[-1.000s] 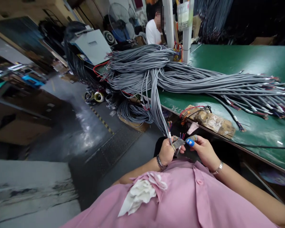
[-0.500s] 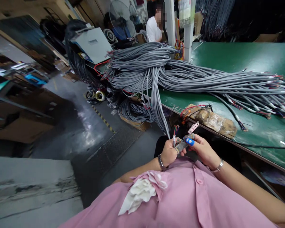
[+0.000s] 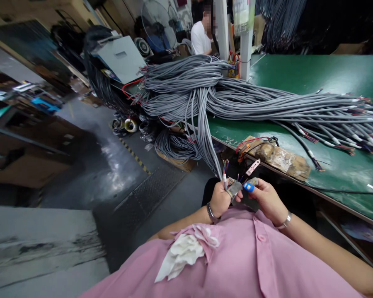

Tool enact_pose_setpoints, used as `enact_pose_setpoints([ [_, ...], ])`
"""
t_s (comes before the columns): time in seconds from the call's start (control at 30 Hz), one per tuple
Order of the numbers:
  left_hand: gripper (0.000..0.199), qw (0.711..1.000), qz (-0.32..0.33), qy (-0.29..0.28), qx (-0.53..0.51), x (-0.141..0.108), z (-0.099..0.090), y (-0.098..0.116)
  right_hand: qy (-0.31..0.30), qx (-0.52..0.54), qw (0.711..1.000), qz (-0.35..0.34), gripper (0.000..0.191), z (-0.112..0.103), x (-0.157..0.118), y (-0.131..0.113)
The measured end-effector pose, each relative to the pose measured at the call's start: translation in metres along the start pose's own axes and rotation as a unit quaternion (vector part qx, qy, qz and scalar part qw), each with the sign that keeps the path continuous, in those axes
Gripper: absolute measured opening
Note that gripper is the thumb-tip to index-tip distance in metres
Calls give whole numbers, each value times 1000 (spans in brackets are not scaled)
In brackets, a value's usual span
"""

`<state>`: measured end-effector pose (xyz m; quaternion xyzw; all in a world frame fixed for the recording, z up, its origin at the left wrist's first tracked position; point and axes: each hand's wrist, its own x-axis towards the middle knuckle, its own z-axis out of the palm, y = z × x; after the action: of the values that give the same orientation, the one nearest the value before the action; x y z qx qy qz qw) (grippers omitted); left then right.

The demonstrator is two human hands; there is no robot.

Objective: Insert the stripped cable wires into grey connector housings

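Observation:
Closed round a grey cable (image 3: 225,180) is my left hand (image 3: 220,198), its thumb wrapped in grey tape. The cable's white-banded end, with thin coloured wires fanning out, rises above the fist. My right hand (image 3: 267,198) pinches at the coloured wires (image 3: 240,181) close beside the left thumb. Its thumb has a blue covering, and tape wraps a finger. Which wires lie between those fingertips is too small to make out. From the left hand the cable runs up into a hanging bundle of grey cables (image 3: 207,136).
A large pile of grey cables (image 3: 255,101) lies across the green table (image 3: 301,72). At its near edge sit a tape-wrapped block (image 3: 286,161) and a pink tag (image 3: 253,167). A coil of cable (image 3: 177,147) rests in a box below. A person in white (image 3: 200,37) sits behind.
My right hand has drawn slightly away from the left thumb, and more coloured wires show between the hands. The cable end in my left hand has shifted slightly left.

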<state>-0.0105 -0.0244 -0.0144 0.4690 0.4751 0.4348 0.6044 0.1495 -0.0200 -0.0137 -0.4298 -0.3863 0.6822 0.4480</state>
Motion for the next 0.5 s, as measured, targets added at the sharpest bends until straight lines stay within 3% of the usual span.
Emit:
enact_pose_setpoints([
  [0.2,39,1000,-11,-4,-3,1,-2,1,-39,2,999,33,24,-13,-1,2],
  [0.33,41,997,-20,-72,27,-1,-4,7,-76,65,993,68,28,-22,1,-11],
  [0.5,43,986,-41,-147,75,0,-5,13,-99,61,992,55,38,-22,9,-23],
])
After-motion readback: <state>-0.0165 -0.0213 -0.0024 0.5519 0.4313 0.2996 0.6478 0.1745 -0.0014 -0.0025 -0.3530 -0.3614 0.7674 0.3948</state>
